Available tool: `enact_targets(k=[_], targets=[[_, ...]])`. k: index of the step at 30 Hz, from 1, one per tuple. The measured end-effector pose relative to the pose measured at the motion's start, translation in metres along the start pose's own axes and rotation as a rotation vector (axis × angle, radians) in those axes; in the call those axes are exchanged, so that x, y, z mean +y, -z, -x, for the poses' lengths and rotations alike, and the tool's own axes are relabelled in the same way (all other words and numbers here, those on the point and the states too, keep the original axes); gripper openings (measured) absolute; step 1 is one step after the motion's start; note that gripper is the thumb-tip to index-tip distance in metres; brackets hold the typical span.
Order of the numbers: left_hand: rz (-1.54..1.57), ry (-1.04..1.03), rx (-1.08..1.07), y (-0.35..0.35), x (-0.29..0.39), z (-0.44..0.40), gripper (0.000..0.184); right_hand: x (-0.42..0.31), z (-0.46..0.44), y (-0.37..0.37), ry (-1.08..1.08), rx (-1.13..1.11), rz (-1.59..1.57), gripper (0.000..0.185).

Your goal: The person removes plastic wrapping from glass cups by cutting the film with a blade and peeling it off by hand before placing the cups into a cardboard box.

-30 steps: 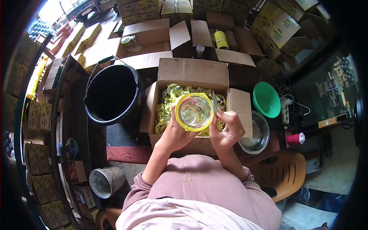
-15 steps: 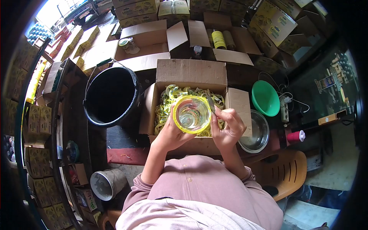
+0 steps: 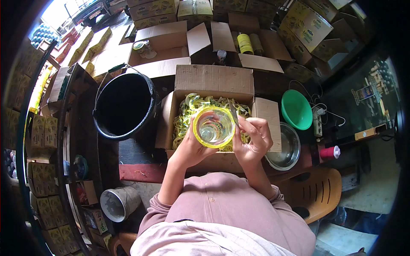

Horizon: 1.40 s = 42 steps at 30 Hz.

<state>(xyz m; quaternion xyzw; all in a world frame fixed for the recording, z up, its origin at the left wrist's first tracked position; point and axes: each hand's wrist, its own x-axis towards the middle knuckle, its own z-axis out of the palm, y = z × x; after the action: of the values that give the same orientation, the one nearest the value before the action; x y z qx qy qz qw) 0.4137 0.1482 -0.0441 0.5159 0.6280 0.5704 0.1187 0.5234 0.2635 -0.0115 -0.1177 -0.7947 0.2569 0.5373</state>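
Observation:
My left hand (image 3: 191, 147) is wrapped round the side of a clear cup (image 3: 212, 128) with a yellow rim, its round end facing me. In my right hand (image 3: 253, 138), thumb and fingers pinch a thin blade (image 3: 233, 112) that points up and away along the cup's right edge. Whether the blade touches the rim cannot be made out. Below both hands stands an open cardboard box (image 3: 213, 79) holding a heap of yellow and clear plastic strips (image 3: 192, 103).
A black bucket (image 3: 99, 117) stands left of the box. On the right are a green bowl (image 3: 297, 109), a metal bowl (image 3: 284, 149), a pink spool (image 3: 328, 152) and a power strip (image 3: 317, 123). Open cartons (image 3: 162, 32) stand behind. A grey bucket (image 3: 128, 200) is lower left.
The cup has shifted slightly left and down in my left hand's grip. The blade in my right hand has moved left and now leans further toward the cup's upper right edge.

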Motion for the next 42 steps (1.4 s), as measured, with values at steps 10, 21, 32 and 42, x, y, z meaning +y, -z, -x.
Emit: enact_targets(k=[10,21,32,42], targets=[[0.075,0.021,0.070,-0.002,-0.006,0.003,0.076,0.000,0.007,-0.005,-0.070,0.013,-0.081,0.025],[-0.023,0.032,0.018,-0.003,-0.003,0.006,0.075,-0.002,0.004,0.001,-0.087,-0.063,0.031,0.032],[0.245,0.102,-0.022,-0.009,0.005,0.006,0.069,0.009,0.001,0.009,-0.140,-0.116,-0.158,0.031],[0.085,0.042,0.218,-0.030,0.009,-0.002,0.065,0.010,0.008,0.018,-0.152,-0.045,-0.138,0.039]])
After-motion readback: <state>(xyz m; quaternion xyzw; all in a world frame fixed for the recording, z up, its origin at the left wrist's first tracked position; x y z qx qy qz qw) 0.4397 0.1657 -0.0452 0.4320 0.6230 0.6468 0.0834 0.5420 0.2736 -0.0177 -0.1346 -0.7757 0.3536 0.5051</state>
